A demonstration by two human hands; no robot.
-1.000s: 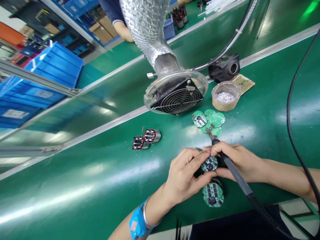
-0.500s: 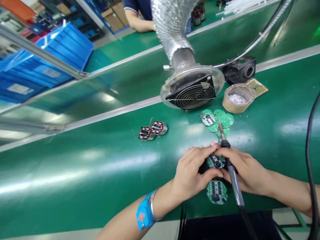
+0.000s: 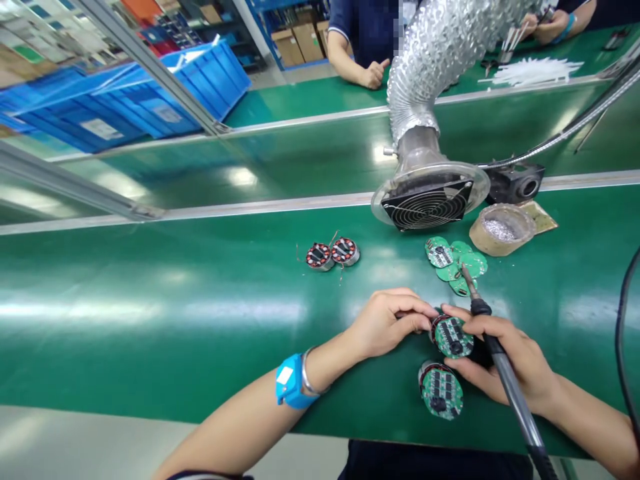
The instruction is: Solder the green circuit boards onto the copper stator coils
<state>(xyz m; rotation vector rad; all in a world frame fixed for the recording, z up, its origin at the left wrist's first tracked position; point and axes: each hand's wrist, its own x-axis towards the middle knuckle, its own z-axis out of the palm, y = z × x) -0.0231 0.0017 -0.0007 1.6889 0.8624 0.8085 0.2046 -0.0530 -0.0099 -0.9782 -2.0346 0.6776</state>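
My right hand (image 3: 520, 357) holds a soldering iron (image 3: 507, 373), its tip pointing away over the loose green boards. The thumb and fingers of that hand also steady a motor stator with a round green circuit board (image 3: 453, 337) on top. My left hand (image 3: 387, 325) is pinched at the left edge of this stator; what lies between its fingertips is hidden. Nearer me stands a second stator topped with a board (image 3: 442, 392), untouched. Loose round circuit boards (image 3: 473, 264) lie in an overlapping pile beyond my hands.
Two bare stators (image 3: 345, 250) with loose wire ends stand to the left. A round fume extractor (image 3: 430, 203) on a foil duct hangs behind the boards. A tub of silvery scraps (image 3: 500, 230) sits at right. Blue bins (image 3: 200, 87) and other people are across the bench.
The view has shifted, showing more of the people opposite. My left hand has drawn back from around the stator to its left edge. My right hand has opened wider, uncovering more of the board.
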